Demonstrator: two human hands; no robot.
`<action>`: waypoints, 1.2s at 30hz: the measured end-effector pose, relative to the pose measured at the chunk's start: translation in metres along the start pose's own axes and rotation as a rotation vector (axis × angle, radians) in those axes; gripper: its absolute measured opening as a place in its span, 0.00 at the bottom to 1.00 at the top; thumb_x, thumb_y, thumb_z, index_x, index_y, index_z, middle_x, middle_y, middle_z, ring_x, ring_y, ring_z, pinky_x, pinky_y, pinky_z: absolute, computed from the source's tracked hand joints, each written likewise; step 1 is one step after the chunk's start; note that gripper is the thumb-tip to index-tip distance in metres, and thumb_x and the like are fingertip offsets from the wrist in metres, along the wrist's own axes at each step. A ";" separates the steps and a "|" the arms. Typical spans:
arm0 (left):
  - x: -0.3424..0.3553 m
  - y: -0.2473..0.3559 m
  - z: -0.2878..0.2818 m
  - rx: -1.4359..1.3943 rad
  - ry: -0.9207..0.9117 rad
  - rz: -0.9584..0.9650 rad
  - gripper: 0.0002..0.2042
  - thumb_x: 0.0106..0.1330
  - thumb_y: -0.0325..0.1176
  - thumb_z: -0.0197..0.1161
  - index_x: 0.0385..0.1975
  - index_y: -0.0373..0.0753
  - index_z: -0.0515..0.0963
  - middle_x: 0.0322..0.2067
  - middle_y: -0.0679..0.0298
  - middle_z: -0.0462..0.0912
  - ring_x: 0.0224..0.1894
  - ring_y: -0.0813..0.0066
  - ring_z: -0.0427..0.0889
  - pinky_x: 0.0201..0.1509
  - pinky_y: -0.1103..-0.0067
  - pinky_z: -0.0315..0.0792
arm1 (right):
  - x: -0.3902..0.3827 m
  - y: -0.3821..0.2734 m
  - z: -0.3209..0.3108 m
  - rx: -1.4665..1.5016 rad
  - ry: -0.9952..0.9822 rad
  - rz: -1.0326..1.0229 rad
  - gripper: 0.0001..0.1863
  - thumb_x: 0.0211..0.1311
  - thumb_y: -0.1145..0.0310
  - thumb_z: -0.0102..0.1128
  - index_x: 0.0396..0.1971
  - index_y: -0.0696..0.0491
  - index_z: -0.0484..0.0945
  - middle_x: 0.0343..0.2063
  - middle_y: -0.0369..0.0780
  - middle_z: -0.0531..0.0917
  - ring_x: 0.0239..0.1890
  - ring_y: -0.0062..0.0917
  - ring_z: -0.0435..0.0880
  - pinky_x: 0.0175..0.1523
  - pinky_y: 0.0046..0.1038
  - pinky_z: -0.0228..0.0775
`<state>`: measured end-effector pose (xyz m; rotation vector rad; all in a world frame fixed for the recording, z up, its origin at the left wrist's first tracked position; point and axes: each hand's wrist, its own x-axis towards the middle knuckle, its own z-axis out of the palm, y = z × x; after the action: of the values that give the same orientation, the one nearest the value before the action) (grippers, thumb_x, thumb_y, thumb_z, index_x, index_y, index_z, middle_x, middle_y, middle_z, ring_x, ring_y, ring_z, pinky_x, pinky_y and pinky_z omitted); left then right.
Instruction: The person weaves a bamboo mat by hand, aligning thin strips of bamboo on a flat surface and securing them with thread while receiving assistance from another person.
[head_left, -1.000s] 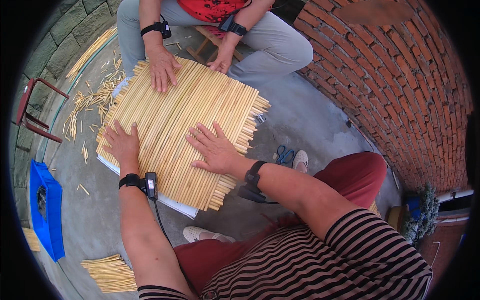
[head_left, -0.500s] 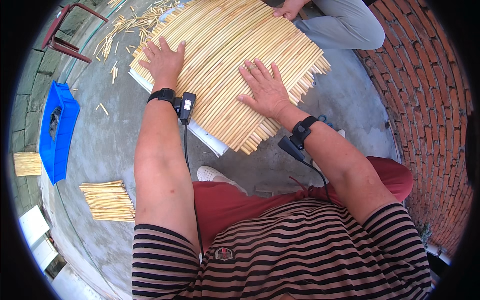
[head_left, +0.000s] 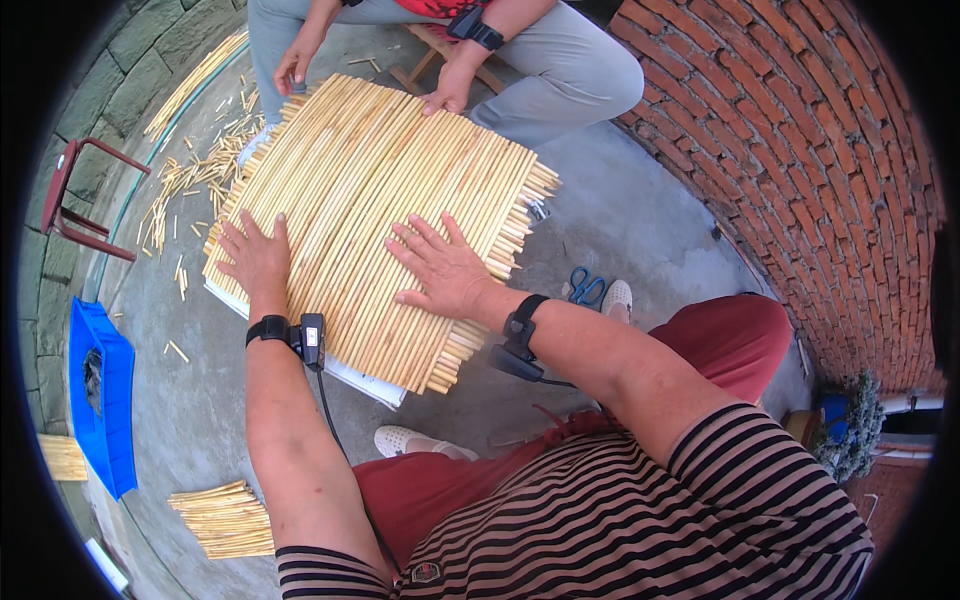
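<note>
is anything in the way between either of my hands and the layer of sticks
Nothing visible: the left hand and the right hand both lie directly on the layer of sticks. A co-worker's hand at its far edge is clear of both.

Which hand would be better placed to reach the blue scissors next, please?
Probably the right hand: it is spread on the sticks on the side nearer the scissors, which lie to its right. The left hand is spread near the sticks' left edge, clearly farther away.
</note>
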<state>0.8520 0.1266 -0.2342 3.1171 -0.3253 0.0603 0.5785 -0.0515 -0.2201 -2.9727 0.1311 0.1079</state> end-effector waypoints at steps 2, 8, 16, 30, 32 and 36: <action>0.001 0.001 0.000 0.055 -0.009 -0.006 0.41 0.75 0.67 0.42 0.81 0.47 0.51 0.80 0.49 0.46 0.83 0.49 0.42 0.78 0.41 0.41 | -0.001 0.001 -0.002 0.060 0.000 -0.009 0.46 0.73 0.32 0.40 0.80 0.46 0.49 0.81 0.39 0.51 0.83 0.36 0.39 0.83 0.53 0.22; 0.005 -0.004 0.010 0.090 0.028 0.002 0.40 0.76 0.66 0.40 0.81 0.49 0.51 0.80 0.50 0.48 0.82 0.49 0.44 0.77 0.40 0.43 | 0.001 0.002 -0.004 0.083 -0.038 0.002 0.47 0.73 0.30 0.38 0.81 0.45 0.47 0.82 0.37 0.47 0.83 0.33 0.38 0.83 0.51 0.18; 0.011 -0.009 0.020 0.107 0.047 0.012 0.39 0.76 0.67 0.41 0.80 0.49 0.52 0.80 0.50 0.48 0.82 0.49 0.44 0.76 0.39 0.44 | -0.002 0.004 -0.002 0.193 0.030 -0.019 0.47 0.72 0.32 0.43 0.80 0.48 0.52 0.81 0.38 0.49 0.84 0.34 0.38 0.83 0.52 0.17; 0.016 -0.014 0.023 0.109 0.051 0.015 0.39 0.76 0.67 0.43 0.80 0.50 0.52 0.80 0.50 0.48 0.82 0.50 0.44 0.77 0.40 0.44 | -0.002 0.005 -0.001 0.217 0.044 -0.026 0.46 0.72 0.34 0.46 0.79 0.48 0.54 0.80 0.39 0.52 0.83 0.36 0.39 0.82 0.56 0.18; 0.014 -0.011 0.021 0.109 0.028 0.020 0.39 0.76 0.67 0.43 0.80 0.50 0.52 0.80 0.50 0.48 0.82 0.50 0.44 0.77 0.40 0.45 | -0.003 0.006 0.000 0.205 0.053 -0.025 0.46 0.72 0.33 0.45 0.79 0.48 0.53 0.80 0.39 0.53 0.83 0.36 0.40 0.82 0.55 0.19; 0.006 -0.005 0.012 0.118 0.022 0.002 0.40 0.76 0.66 0.43 0.80 0.47 0.52 0.80 0.49 0.48 0.82 0.49 0.43 0.78 0.41 0.43 | -0.002 0.005 -0.005 0.163 0.022 -0.030 0.47 0.71 0.32 0.45 0.80 0.47 0.52 0.80 0.39 0.52 0.83 0.36 0.40 0.82 0.55 0.20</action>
<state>0.8594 0.1306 -0.2463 3.2302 -0.3364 0.1173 0.5769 -0.0567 -0.2160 -2.8122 0.0936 0.0576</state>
